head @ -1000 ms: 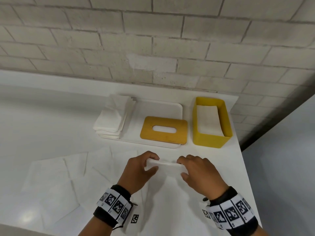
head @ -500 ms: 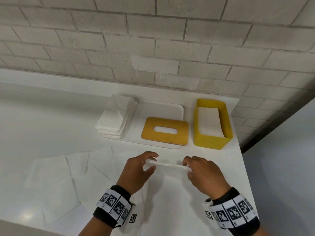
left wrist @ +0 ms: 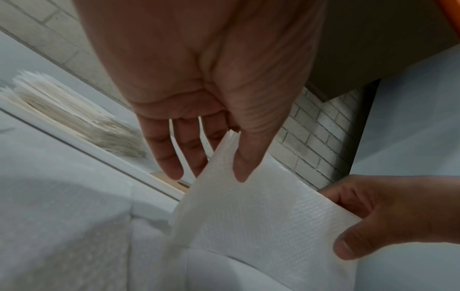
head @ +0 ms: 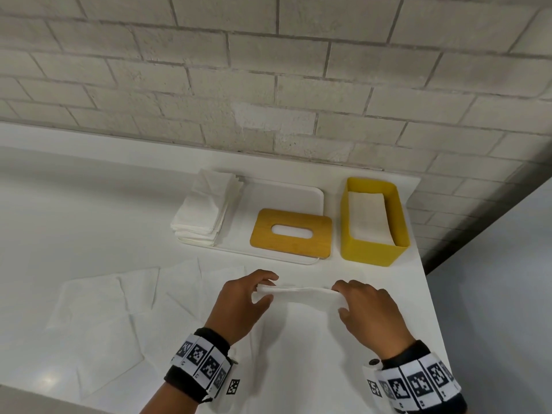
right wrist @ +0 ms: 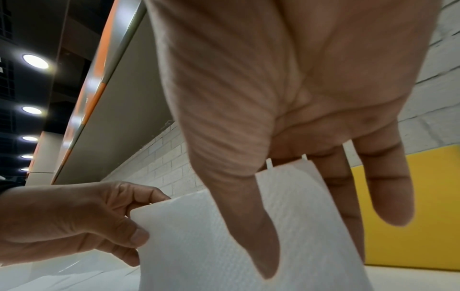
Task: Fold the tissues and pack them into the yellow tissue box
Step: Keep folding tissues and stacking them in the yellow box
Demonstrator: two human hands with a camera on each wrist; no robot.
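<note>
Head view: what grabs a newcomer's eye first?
Both hands, left hand and right hand, pinch the ends of a white tissue held above the counter. Behind them the yellow box stands open at the right, holding tissues, its wooden lid lying on the white tray beside it.

The tissue (left wrist: 261,212) is white paper with a fine embossed weave, matt. The box (head: 370,252) looks like smooth matt yellow plastic; its lid (head: 291,246) is wood-grained. The counter (head: 89,219) is glossy white, the wall (head: 268,85) rough pale brick.
</note>
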